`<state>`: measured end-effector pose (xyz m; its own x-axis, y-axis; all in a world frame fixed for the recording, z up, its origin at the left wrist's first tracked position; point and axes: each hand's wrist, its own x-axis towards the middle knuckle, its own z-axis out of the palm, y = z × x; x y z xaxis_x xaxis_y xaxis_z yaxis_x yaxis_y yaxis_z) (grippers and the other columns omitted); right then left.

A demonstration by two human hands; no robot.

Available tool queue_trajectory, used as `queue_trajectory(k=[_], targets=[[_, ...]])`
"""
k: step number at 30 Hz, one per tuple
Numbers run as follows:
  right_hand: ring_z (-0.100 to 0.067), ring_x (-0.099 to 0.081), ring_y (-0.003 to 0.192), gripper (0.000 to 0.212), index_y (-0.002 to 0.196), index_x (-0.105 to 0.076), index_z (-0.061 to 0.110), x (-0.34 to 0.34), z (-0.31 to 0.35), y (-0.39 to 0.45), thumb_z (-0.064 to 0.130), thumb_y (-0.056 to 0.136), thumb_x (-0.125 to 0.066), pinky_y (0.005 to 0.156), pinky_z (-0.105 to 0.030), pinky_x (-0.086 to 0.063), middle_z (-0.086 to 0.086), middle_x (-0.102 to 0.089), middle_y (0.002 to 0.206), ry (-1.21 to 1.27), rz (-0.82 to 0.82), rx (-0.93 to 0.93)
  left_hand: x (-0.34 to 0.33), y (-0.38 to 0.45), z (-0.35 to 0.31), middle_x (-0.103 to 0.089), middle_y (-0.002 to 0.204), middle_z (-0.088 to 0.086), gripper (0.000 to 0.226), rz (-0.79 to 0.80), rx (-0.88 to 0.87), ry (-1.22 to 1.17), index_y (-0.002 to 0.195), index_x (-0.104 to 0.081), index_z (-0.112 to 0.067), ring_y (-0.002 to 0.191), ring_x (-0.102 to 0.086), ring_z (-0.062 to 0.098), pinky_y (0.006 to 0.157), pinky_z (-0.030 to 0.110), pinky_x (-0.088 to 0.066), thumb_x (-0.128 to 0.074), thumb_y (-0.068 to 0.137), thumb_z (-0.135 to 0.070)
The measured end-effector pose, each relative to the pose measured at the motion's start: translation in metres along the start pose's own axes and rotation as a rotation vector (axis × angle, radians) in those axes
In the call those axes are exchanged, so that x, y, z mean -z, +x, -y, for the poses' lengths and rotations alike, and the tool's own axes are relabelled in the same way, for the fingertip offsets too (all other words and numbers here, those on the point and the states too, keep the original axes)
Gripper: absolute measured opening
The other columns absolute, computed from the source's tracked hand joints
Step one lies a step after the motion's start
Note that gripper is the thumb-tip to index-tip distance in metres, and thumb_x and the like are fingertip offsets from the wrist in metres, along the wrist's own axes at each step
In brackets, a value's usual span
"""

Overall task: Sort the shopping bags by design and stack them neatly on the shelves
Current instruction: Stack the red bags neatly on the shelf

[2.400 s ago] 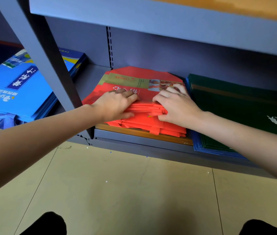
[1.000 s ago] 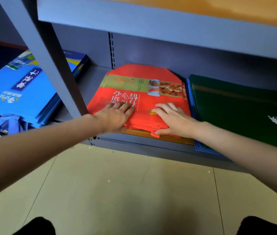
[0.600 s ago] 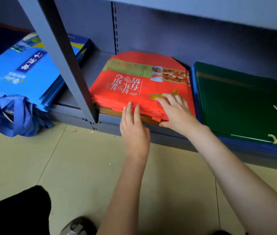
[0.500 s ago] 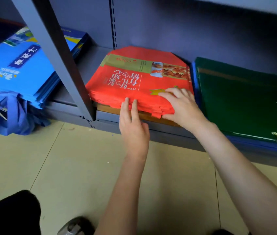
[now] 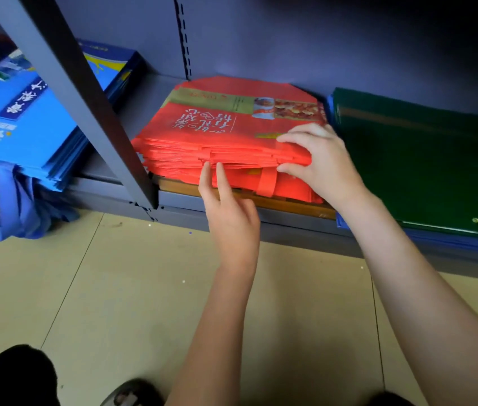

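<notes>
A stack of red shopping bags (image 5: 232, 136) lies at the front edge of the bottom shelf (image 5: 296, 227). The right hand (image 5: 324, 162) pinches the stack's near right corner; the left hand (image 5: 232, 215) presses two straight fingers against its front.

This looks like a shop stockroom or storage area. Grey metal shelving (image 5: 290, 227) with a slotted upright (image 5: 184, 39) on its back panel stands on a plain tiled floor (image 5: 114, 288). Its lowest shelf carries flat stacks of printed shopping bags sorted by design: blue bags (image 5: 18, 127), red bags (image 5: 226, 133) and green bags (image 5: 422, 165), side by side.
</notes>
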<state>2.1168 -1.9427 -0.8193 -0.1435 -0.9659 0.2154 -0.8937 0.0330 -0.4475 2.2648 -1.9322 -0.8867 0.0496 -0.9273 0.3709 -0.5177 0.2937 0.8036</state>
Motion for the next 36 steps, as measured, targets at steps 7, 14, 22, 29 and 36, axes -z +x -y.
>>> queue_trajectory(k=[7, 14, 22, 29, 36], targets=[[-0.016, -0.051, 0.112, 0.047, 0.118, -0.065, 0.016, 0.031, 0.005, 0.029, 0.024, 0.074, -0.077, 0.085, -0.007, -0.022, -0.002, -0.058, 0.12, 0.014, 0.029, -0.017, -0.006, -0.013, 0.006, -0.061, 0.116, 0.02, 0.052, 0.133, -0.005, 0.312, 0.104, -0.071, -0.006, 0.104, -0.056, 0.045, 0.084, 0.054, -0.048, -0.051, 0.057, -0.001], [-0.02, -0.044, 0.119, 0.045, 0.123, -0.062, 0.024, 0.025, 0.004, 0.02, 0.026, 0.079, -0.073, 0.094, -0.02, -0.023, 0.002, -0.056, 0.122, 0.026, 0.078, -0.055, 0.006, -0.014, 0.013, -0.052, 0.125, 0.024, 0.054, 0.036, 0.021, 0.243, 0.118, -0.059, -0.001, 0.107, -0.051, 0.043, 0.085, 0.047, -0.043, -0.049, 0.066, 0.008], [-0.024, -0.025, 0.127, 0.076, 0.14, -0.04, 0.025, 0.002, -0.003, 0.002, 0.037, 0.074, -0.076, 0.108, -0.038, -0.024, -0.002, -0.034, 0.142, -0.165, 0.351, -0.054, -0.002, -0.026, 0.013, -0.046, 0.133, 0.018, 0.053, 0.092, 0.148, 0.056, 0.131, -0.047, 0.001, 0.124, -0.042, 0.032, 0.105, 0.039, -0.033, -0.044, 0.078, -0.002], [-0.03, 0.007, 0.142, 0.114, 0.149, -0.005, 0.031, -0.008, 0.004, 0.006, 0.054, 0.063, -0.077, 0.114, -0.056, 0.0, -0.004, 0.004, 0.156, -0.368, 0.49, -0.009, -0.001, -0.026, 0.013, -0.031, 0.149, 0.014, 0.06, 0.131, 0.219, -0.016, 0.143, -0.03, 0.001, 0.14, -0.026, 0.025, 0.112, 0.023, -0.014, -0.042, 0.084, -0.007], [-0.028, -0.013, 0.137, 0.084, 0.142, -0.035, 0.028, -0.01, 0.012, 0.011, 0.043, 0.071, -0.076, 0.112, -0.052, -0.014, -0.001, -0.018, 0.152, -0.314, 0.273, 0.055, 0.009, -0.023, 0.007, -0.043, 0.137, 0.018, 0.056, 0.026, 0.097, -0.008, 0.134, -0.045, 0.001, 0.127, -0.038, 0.028, 0.107, 0.04, -0.031, -0.045, 0.078, -0.002]])
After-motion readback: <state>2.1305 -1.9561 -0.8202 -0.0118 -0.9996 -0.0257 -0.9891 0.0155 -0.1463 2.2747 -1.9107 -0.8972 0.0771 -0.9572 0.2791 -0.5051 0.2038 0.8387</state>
